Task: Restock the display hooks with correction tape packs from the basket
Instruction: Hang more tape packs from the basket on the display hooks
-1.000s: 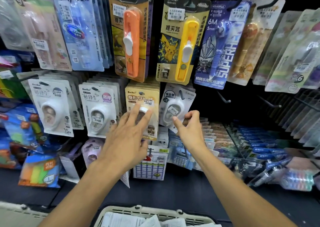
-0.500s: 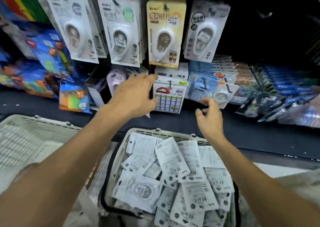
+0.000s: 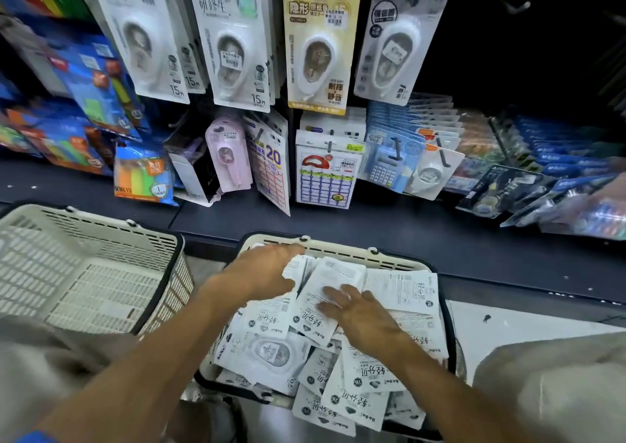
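Both hands, left hand [image 3: 262, 270] and right hand [image 3: 359, 310], lie flat and holding nothing on slippery white correction tape packs [image 3: 315, 310] heaped in the cream plastic basket [image 3: 338, 249]; a careless scoop could spill some overboard.

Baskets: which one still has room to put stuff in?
The cream slotted basket on the left shows bare floor inside. The cream basket under both hands is crowded with white correction tape packs. The dark shelf ledge behind it is bare too.
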### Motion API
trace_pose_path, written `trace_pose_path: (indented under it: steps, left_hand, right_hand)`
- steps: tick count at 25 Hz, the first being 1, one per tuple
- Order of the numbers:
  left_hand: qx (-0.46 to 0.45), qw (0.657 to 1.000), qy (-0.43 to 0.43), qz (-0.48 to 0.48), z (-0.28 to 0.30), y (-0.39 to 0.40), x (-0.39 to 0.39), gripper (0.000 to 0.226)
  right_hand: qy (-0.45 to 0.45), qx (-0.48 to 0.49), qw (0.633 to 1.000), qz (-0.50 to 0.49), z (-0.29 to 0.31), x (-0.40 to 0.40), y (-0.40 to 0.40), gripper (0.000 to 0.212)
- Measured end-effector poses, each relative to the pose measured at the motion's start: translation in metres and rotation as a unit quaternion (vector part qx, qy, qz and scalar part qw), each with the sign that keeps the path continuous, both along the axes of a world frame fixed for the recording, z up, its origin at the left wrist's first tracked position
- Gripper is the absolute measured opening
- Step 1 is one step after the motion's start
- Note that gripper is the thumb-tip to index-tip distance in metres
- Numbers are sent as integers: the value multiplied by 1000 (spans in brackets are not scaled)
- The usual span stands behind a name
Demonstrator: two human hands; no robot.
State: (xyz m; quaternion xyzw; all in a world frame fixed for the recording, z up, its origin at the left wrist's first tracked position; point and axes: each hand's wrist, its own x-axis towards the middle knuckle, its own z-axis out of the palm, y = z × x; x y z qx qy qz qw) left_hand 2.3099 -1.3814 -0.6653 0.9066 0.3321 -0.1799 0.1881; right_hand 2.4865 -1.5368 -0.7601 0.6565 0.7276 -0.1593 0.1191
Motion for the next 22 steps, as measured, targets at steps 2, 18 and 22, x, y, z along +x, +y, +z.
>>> trace_pose_path:
  steps: [2, 18, 22]
  left_hand:
    - [23, 995, 94, -36, -28, -13, -8, 79]
    - [38, 995, 67, -56, -104, -26, -26, 117]
    - [-30, 999, -2, -15, -101, -10, -29, 128]
  right_hand:
    - [11, -17, 999, -36, 2, 3, -3, 98]
    - [49, 47, 997, 25, -19, 20, 23, 72]
    - [134, 116, 984, 8, -13, 18, 43, 43]
